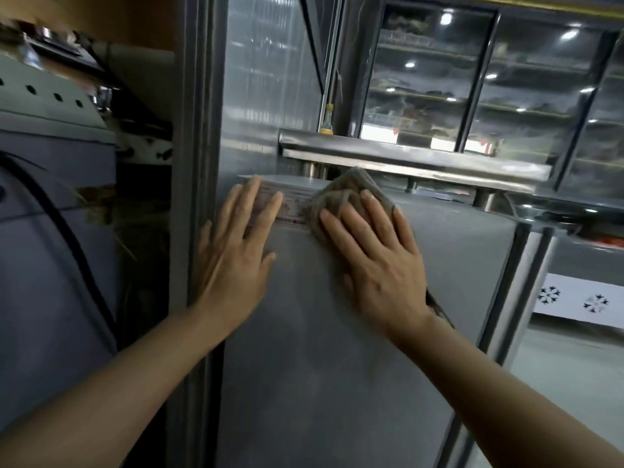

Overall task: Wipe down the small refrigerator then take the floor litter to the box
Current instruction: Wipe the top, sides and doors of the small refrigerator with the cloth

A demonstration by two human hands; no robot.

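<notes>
Wiping stage: right hand [378, 261], fingers flat, presses cloth [351, 194] at refrigerator [337, 366] panel's 12 o'clock. Left hand [233, 261] rests open at 10 o'clock. Litter step remains.

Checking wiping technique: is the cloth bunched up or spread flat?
Bunched: the cloth shows rumpled folds beyond the fingertips of the right hand pressing it on the refrigerator.

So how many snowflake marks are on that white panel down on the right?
2: one snowflake mark at the white panel's left, another just right of it. More may lie beyond the frame edge.
</notes>
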